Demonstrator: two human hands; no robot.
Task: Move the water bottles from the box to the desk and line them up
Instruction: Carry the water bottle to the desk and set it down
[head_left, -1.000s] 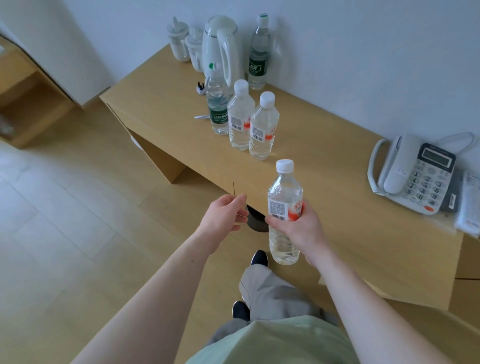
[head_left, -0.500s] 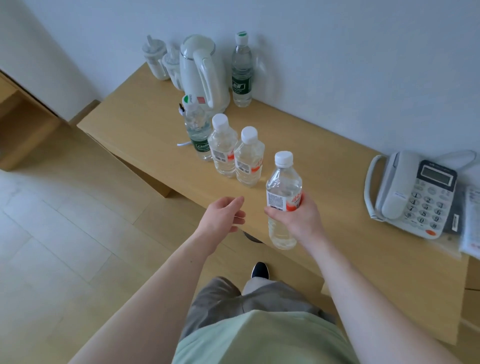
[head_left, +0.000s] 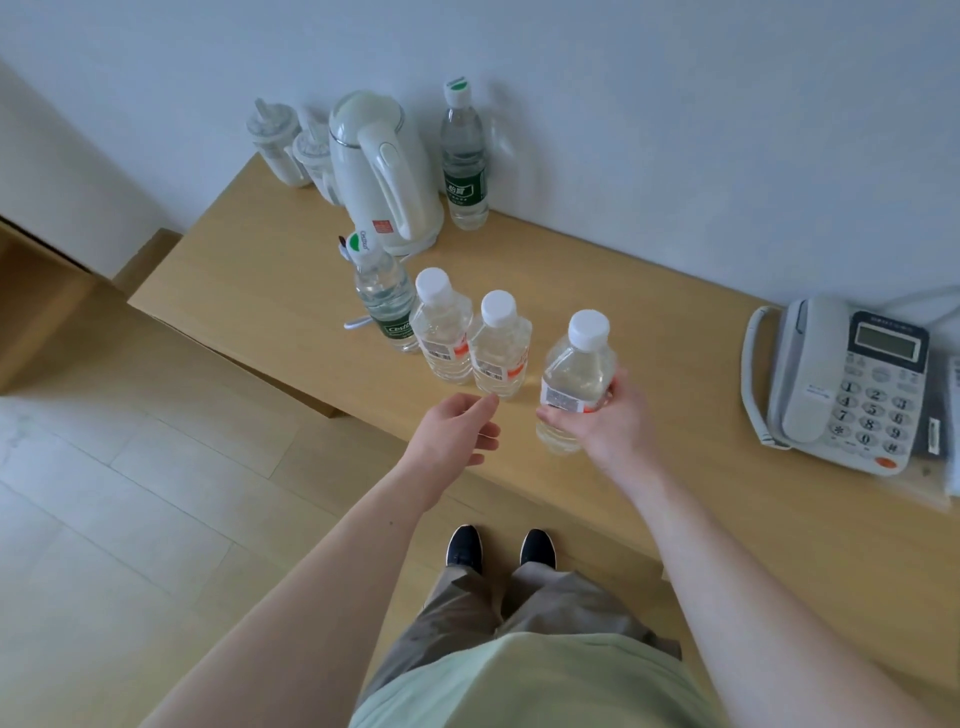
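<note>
three bottles stand rowed on the desk; right hand wraps a fourth bottle upright, just right of them; left hand loose.

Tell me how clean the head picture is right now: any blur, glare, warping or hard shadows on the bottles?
Head view: light is soft and even, with only a faint shadow on the wall behind the green-label bottle; no strong glare on the held bottle or desk; wide-angle bending shows at the edges, where the phone leans; the right hand looks slightly soft.
</note>
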